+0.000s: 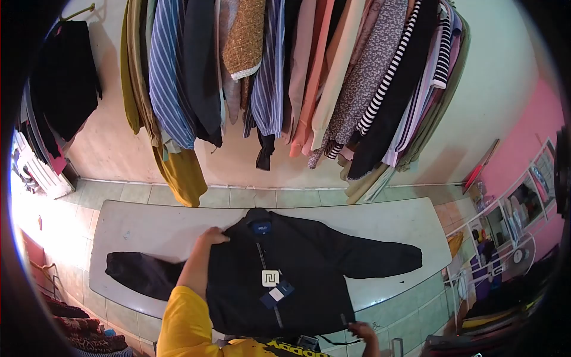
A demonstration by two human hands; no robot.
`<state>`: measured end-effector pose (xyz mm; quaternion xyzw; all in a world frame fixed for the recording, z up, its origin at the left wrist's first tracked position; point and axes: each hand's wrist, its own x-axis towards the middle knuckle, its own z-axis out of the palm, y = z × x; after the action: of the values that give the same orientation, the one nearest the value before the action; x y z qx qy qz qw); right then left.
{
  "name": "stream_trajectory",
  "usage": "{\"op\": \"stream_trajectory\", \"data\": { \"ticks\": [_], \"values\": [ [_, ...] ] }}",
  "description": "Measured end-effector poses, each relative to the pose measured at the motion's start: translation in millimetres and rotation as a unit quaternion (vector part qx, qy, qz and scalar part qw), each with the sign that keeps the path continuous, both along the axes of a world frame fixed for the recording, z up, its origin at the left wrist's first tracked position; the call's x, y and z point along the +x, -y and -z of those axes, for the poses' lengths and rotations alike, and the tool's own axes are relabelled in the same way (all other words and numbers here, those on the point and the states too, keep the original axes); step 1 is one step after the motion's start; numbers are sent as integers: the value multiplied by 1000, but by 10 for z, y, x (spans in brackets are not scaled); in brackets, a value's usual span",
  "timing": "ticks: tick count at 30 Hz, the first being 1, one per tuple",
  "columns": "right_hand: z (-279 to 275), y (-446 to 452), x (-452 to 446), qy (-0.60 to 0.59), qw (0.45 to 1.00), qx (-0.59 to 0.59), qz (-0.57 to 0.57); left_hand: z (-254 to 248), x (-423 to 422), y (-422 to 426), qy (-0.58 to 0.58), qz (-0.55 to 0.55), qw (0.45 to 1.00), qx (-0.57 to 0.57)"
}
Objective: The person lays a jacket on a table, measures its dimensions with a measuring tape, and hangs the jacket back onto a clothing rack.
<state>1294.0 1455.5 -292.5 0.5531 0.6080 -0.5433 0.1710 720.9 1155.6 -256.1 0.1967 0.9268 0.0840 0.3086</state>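
A black zip jacket lies spread front side up on a white table, its sleeves stretched out to both sides. A dark blue label shows inside its collar. On its chest lie a square white tag and a dark blue tag. My left hand is closed on the jacket's shoulder beside the collar. At the hem's lower right corner, the fingers of my right hand are closed on the jacket's edge, partly blurred. A thin black strip runs close to that hand.
Many garments hang along the wall behind the table, with a mustard one reaching lowest. Black clothing hangs at the left. A white rack and a fan stand at the right. Folded fabrics lie at the lower left.
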Motion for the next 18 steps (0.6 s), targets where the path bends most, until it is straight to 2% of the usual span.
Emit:
{"op": "stream_trajectory", "data": {
  "ticks": [1,3,4,5,6,7,8,9,10,11,12,13,14,15,17,18],
  "values": [
    [-124,-227,8,43,996,40,-67,-30,39,133,87,33,995,-21],
    [-163,-858,-37,145,961,117,-203,28,475,539,129,-23,976,176],
    [-401,-1032,-248,95,960,162,-206,-9,706,694,159,-82,958,224],
    [-652,-1203,-518,121,956,182,-197,-14,918,828,188,-140,934,271],
    [-443,-1579,-708,151,900,243,-328,92,1113,987,136,-182,932,281],
    [-692,-1541,-1108,196,907,274,-253,186,1290,1144,84,-223,927,289],
    [-831,-1522,-1491,112,851,407,-313,191,1452,1257,83,-222,929,285],
    [-1099,-1419,-1939,137,852,406,-300,178,1630,1349,28,-282,900,331],
    [-1305,-1193,-2322,103,834,479,-254,194,1782,1405,-27,-340,862,374],
    [-1222,-1154,-2621,18,813,539,-217,236,1882,1452,-25,-342,863,371],
    [-1181,-1039,-2923,-82,815,555,-146,280,1956,1506,-74,-375,842,381],
    [-1357,-804,-3199,-77,819,547,-152,323,2019,1559,-124,-405,818,388],
    [-1300,-630,-3377,-99,799,574,-150,375,2061,1603,-217,-387,818,366],
    [-1218,-474,-3493,-121,778,599,-147,397,2083,1654,-219,-385,820,362],
    [-1104,-163,-3481,-108,798,551,-222,397,2093,1742,-313,-414,806,284],
    [-1025,-21,-3383,-96,801,529,-264,355,2100,1769,-314,-411,808,282]
  ]
}}
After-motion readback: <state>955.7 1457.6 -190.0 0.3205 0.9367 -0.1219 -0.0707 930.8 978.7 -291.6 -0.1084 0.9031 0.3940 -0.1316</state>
